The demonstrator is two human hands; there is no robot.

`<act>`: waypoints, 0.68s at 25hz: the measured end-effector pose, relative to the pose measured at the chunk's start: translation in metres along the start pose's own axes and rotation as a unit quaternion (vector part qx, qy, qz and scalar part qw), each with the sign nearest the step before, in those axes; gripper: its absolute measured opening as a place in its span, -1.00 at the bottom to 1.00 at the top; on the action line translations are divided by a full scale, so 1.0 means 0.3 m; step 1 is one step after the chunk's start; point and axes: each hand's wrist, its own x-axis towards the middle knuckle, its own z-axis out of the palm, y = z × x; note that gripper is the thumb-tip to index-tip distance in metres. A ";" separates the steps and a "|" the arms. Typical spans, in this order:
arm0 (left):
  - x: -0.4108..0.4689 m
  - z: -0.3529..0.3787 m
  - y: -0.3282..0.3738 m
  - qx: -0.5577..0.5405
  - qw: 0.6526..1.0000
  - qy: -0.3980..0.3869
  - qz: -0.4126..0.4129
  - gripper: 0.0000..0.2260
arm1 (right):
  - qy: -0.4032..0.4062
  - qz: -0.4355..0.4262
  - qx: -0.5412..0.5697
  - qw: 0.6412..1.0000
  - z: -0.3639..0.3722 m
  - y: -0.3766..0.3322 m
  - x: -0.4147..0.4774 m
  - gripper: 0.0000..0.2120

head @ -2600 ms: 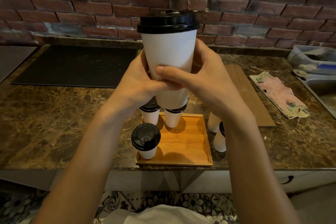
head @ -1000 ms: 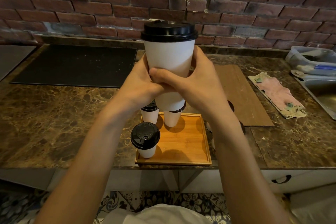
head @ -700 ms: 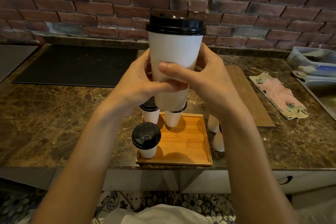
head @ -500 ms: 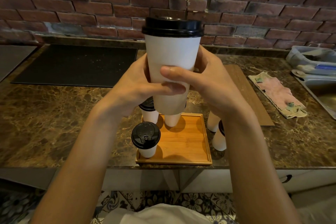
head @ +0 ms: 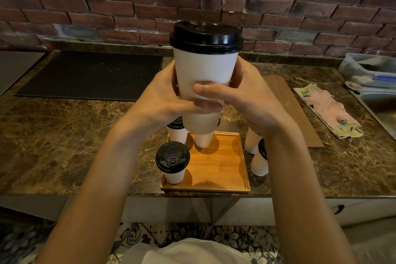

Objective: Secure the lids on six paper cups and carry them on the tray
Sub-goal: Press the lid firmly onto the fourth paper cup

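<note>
I hold a white paper cup (head: 204,70) with a black lid (head: 205,37) upright in front of me, above the counter. My left hand (head: 162,100) and my right hand (head: 248,100) both wrap its lower half, thumbs overlapping at the front. Below stands a square wooden tray (head: 220,169) at the counter's front edge. On it are a lidded cup at the front left (head: 172,162), and two more at the back (head: 176,130) (head: 203,139), partly hidden by the held cup. Two further cups (head: 251,141) (head: 260,162) stand on the counter right of the tray, partly behind my right forearm.
A brown marble counter (head: 64,135) runs along a brick wall. A black mat (head: 92,75) lies at the back left, a wooden board (head: 289,105) and a pink cloth (head: 330,109) to the right. A sink (head: 383,109) and a plastic container (head: 368,70) sit at the far right.
The held cup has shifted slightly up and down and tilted a little in both hands. The cups on the tray and counter have stayed put.
</note>
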 end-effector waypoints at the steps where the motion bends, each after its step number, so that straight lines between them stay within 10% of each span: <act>1: 0.001 0.003 -0.002 0.004 1.000 0.009 0.000 -0.31 | 0.011 -0.001 -0.009 1.000 0.004 -0.001 -0.001 -0.44; 17: 0.008 0.006 -0.034 0.030 0.998 0.061 -0.010 -0.30 | 0.099 0.000 -0.057 0.993 0.039 0.015 -0.009 -0.35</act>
